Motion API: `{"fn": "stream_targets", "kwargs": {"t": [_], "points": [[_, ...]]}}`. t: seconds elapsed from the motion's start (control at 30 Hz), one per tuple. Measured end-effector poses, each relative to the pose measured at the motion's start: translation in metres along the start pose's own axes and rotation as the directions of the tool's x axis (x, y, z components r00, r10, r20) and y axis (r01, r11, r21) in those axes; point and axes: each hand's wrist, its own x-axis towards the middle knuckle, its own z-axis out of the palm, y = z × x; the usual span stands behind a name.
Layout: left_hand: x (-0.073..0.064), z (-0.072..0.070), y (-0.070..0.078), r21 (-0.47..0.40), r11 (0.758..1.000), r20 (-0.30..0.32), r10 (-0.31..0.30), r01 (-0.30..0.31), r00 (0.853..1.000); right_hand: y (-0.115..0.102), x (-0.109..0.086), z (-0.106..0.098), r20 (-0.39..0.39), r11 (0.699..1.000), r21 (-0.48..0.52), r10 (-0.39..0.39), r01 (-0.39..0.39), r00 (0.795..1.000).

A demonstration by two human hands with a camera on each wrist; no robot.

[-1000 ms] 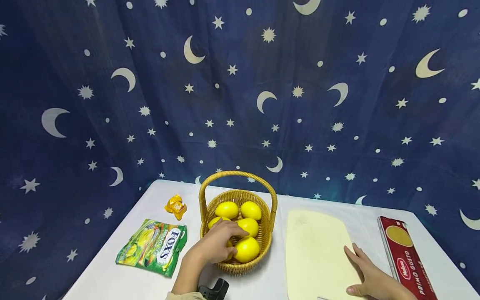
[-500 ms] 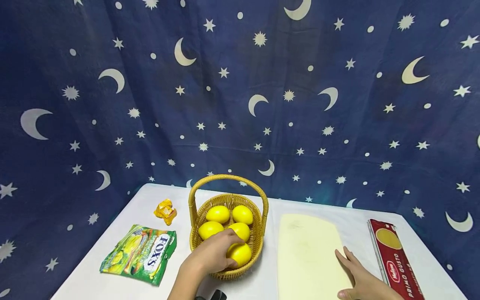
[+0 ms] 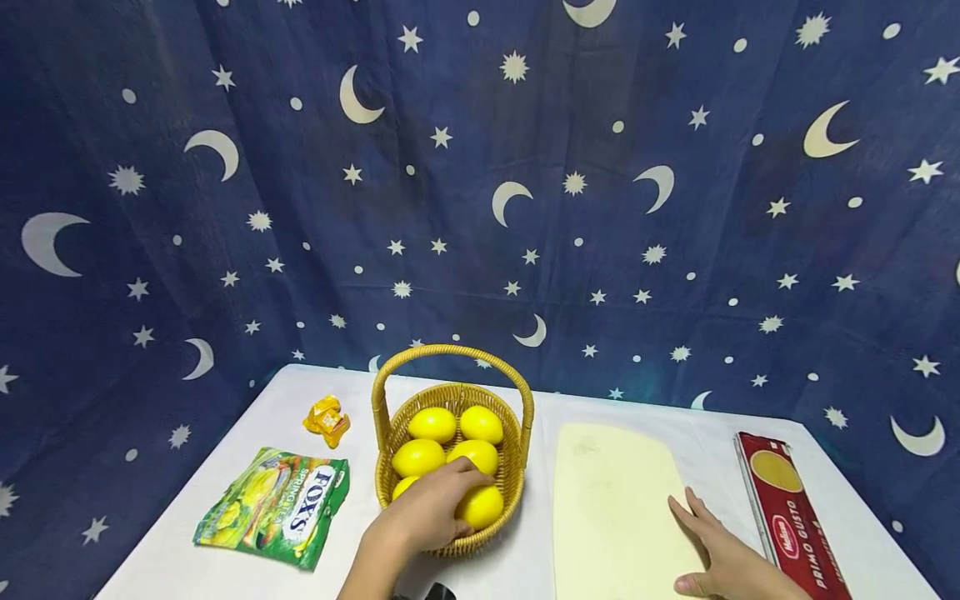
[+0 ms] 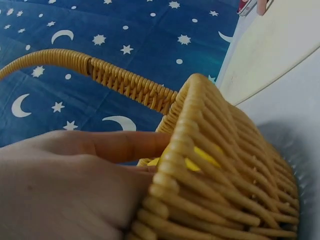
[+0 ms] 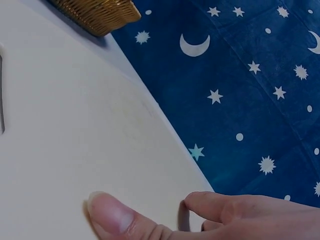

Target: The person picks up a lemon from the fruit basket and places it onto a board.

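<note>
A wicker basket (image 3: 517, 467) with a tall arched handle holds several yellow lemons. My left hand (image 3: 431, 508) reaches over its near rim, thumb and fingers around the front right lemon (image 3: 482, 507). In the left wrist view the basket's woven side (image 4: 225, 165) hides most of the fingers, and only a bit of yellow shows through. On the right, a cream cutting board (image 3: 615, 500) lies flat. My right hand (image 3: 723, 550) rests at the board's right edge, fingers spread and thumb over its surface, as the right wrist view also shows the thumb (image 5: 112, 215).
Left of the basket lie a green Fox's candy bag (image 3: 277, 504) and a crumpled orange wrapper (image 3: 327, 421). A red Melissa Primo Gusto pasta pack (image 3: 791, 517) lies beyond my right hand. A dark blue curtain (image 3: 450, 208) with moons and stars hangs behind the white table (image 3: 540, 417).
My left hand has moved off the left lemons and lowered onto the front right lemon, fingers closing around it. My right hand stays at the board's edge. The head view has shifted slightly.
</note>
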Motion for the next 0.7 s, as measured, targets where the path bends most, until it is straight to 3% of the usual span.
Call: {"fn": "stream_targets", "kwargs": {"t": [0.37,0.7], "points": [[-0.002,-0.009,0.001,0.007,0.999,-0.021,0.033,-0.032,0.999,0.002,-0.008,-0.006,-0.004,0.990,0.045,-0.132,0.132,0.991],[-0.008,-0.019,0.003,-0.024,1.000,-0.061,0.013,-0.014,0.998,0.001,-0.012,-0.006,-0.025,0.987,0.048,-0.154,0.155,0.988]]}}
